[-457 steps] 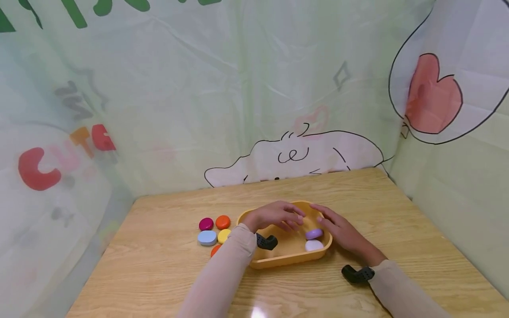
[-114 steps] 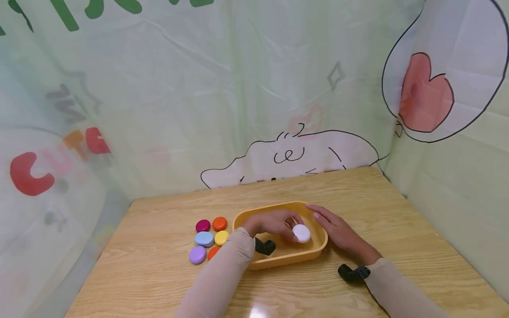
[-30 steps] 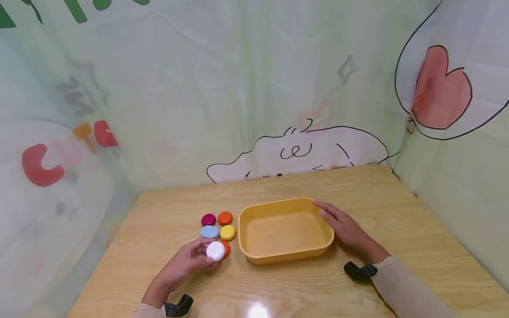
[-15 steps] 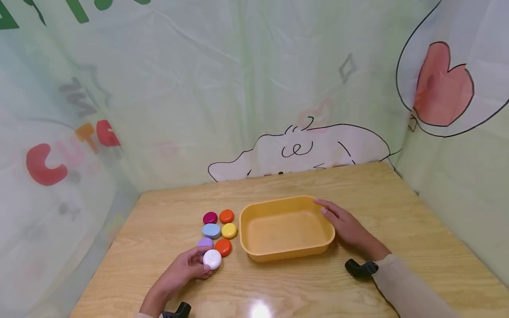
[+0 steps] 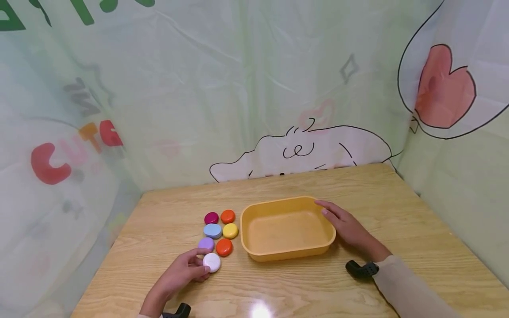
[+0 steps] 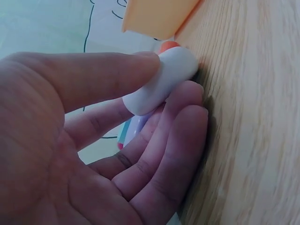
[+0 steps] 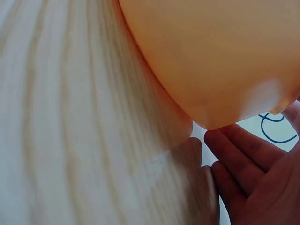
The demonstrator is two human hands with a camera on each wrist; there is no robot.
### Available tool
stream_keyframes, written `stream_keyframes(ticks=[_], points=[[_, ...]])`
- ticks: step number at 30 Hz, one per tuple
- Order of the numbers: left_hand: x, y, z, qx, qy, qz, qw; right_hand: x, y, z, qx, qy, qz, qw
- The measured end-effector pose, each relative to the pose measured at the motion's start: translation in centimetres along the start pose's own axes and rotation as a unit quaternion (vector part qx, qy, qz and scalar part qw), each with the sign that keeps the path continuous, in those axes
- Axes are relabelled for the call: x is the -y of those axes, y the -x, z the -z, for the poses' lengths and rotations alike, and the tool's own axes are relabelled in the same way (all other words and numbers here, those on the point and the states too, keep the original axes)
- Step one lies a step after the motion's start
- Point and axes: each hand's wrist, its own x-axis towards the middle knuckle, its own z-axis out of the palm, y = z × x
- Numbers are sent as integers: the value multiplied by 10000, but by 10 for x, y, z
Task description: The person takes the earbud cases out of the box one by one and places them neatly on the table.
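Observation:
My left hand pinches a smooth white rounded disc between thumb and fingers. In the left wrist view the disc stands tilted, close over the wood, with the other fingers curled below. Right behind it lie a purple disc and an orange-red disc. At the right end of a yellow-orange tray, my right hand rests against the rim. The right wrist view has its fairly straight fingers at the tray's outer wall. Nothing lies inside the tray.
Farther back are a light blue oval piece, a yellow disc, a magenta disc and another orange disc. The wooden table ends at a printed curtain behind and at both sides.
The purple and white discs have left the tray for the left side, the purple one first. Lately my left hand has lowered the white disc towards me, near the table; my right hand stays put.

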Motion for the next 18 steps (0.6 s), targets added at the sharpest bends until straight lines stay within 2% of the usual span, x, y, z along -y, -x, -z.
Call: stream_keyframes(ticks=[13, 18], points=[[0, 6, 1, -171, -576, 137, 9981, 0, 1, 0, 37, -46, -25, 10000], [0, 8, 1, -168, -562, 127, 9982, 2, 3, 0, 14, -18, -52, 10000]])
